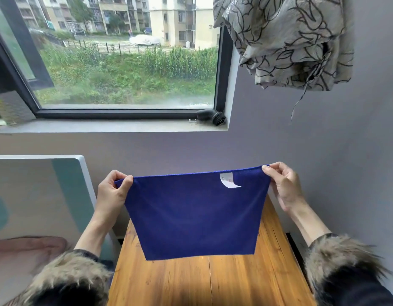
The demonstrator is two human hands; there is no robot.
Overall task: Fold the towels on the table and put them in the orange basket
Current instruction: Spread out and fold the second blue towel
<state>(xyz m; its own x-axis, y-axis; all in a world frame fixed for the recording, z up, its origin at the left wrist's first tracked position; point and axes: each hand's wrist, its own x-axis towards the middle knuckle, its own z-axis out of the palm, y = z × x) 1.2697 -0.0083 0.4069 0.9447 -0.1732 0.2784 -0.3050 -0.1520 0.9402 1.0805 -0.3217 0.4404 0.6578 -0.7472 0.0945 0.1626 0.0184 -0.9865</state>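
Observation:
A dark blue towel (195, 215) hangs spread out in the air above the wooden table (213, 281). My left hand (112, 193) pinches its top left corner. My right hand (284, 184) pinches its top right corner. A white label (228, 180) sticks out near the towel's top right. The towel's bottom edge hangs just above the table top. No orange basket is in view.
A window (125, 56) with a grey sill (103, 127) is ahead, with a black brush head (211, 117) at the sill's right end. A patterned curtain (286, 40) hangs bunched at the top right. A white-framed panel (36, 195) stands left of the table.

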